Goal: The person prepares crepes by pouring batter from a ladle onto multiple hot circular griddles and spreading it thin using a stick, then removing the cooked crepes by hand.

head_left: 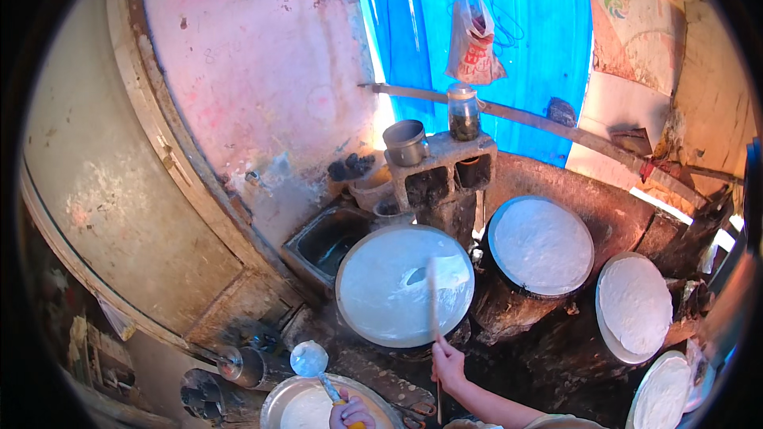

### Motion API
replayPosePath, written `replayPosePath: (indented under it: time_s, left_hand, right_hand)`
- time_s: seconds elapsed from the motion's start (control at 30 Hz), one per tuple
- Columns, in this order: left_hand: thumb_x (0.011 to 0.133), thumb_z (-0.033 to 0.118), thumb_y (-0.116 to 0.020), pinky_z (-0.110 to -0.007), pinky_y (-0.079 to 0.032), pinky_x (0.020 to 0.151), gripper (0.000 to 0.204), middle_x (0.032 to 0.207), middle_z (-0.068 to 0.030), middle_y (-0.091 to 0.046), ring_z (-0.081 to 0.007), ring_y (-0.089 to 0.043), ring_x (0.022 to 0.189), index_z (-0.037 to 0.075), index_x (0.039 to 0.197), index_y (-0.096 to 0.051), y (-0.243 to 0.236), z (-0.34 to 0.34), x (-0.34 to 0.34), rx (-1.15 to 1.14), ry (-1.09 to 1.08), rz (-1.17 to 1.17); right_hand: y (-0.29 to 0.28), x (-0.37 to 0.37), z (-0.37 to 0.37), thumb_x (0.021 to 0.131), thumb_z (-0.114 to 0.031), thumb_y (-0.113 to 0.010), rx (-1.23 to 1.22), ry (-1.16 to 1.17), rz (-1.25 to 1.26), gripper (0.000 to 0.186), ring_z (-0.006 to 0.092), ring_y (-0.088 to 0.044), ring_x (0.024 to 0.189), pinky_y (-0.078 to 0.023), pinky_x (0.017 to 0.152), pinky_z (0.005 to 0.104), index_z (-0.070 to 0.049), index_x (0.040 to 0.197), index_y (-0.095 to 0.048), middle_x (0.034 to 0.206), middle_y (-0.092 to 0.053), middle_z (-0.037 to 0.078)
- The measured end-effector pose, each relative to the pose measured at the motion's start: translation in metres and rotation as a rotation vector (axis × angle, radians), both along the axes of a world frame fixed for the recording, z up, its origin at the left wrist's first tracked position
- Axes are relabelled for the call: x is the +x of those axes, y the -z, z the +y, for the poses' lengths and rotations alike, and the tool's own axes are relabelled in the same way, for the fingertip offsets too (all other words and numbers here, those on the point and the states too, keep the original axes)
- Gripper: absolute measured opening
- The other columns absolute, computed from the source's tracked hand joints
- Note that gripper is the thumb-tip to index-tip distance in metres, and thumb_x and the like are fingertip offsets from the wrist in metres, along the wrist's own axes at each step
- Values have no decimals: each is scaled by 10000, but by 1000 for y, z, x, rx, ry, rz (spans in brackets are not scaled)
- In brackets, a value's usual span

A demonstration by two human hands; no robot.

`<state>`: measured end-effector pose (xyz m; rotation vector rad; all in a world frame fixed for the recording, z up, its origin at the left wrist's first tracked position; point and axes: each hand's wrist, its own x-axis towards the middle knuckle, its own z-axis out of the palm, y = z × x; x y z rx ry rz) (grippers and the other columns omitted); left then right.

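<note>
Against a stained pink wall point(262, 56) and bright blue sheeting point(548, 40), above dark, sooty ground point(532, 373), holds a ladle point(308, 359) in the closed left hand point(351, 413) near the rim of a round basin point(274, 403); grips a thin stick point(434, 302) in the closed right hand point(449, 365), extending it over a white-coated round pan point(389, 286) at centre, left of three more white rounds point(540, 245).

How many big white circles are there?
5: the middle circle, the back-right circle, the far-right circle, the lower-right circle, and the bottom circle inside the basin, partly covered by the left hand. More may be hidden.
</note>
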<state>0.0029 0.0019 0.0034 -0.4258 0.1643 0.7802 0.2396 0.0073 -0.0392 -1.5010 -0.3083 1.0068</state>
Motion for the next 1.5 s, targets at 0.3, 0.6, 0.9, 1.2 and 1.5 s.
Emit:
replayPosePath:
  time_s: [0.3, 0.6, 0.9, 1.2, 1.5]
  left_hand:
    - [877, 133, -447, -211, -360, 484, 175, 572, 64, -369, -70, -375, 482, 133, 703, -423, 17, 1, 3, -48, -25, -60]
    - [871, 108, -438, -185, -333, 437, 25, 582, 51, -371, -63, -359, 478, 127, 865, -454, -14, -16, 4, -39, -31, -84]
    - [821, 59, -480, -165, -315, 391, 354, 697, -17, -425, -47, -361, 464, 75, 1171, -429, -77, 12, 18, 371, 300, 759]
    - [804, 55, -540, -198, -366, 419, 339, 742, -37, -462, -77, -430, 500, 57, 1115, -406, -85, 63, 138, 773, 309, 843]
    - [871, 105, -508, -264, -429, 457, 170, 731, -18, -430, -110, -447, 546, 141, 951, -362, -25, 8, 206, 435, 221, 1055]
  right_hand:
    - [24, 15, 7, 904, -233, -482, 56, 114, 192, 350, 93, -331, 370, -296, 331, 239, -186, 1250, -492, 517, -363, -22]
    - [9, 87, 20, 867, -230, -560, 39, 29, 133, 228, 89, -340, 357, -242, 328, 216, -76, 1036, -570, 531, -419, -8]
    - [1, 133, 30, 846, -217, -582, 101, 9, 18, 208, 78, -336, 344, -235, 318, 220, -55, 974, -605, 504, -422, -8]
    - [-13, 112, -57, 863, -176, -547, -69, -394, 396, 197, 85, -325, 360, -236, 327, 215, -92, 1039, -569, 528, -414, 8]
    - [73, 21, -26, 832, -143, -594, 294, -14, 412, 219, 85, -524, 542, -422, 493, 194, -27, 1016, -609, 694, -567, 9]
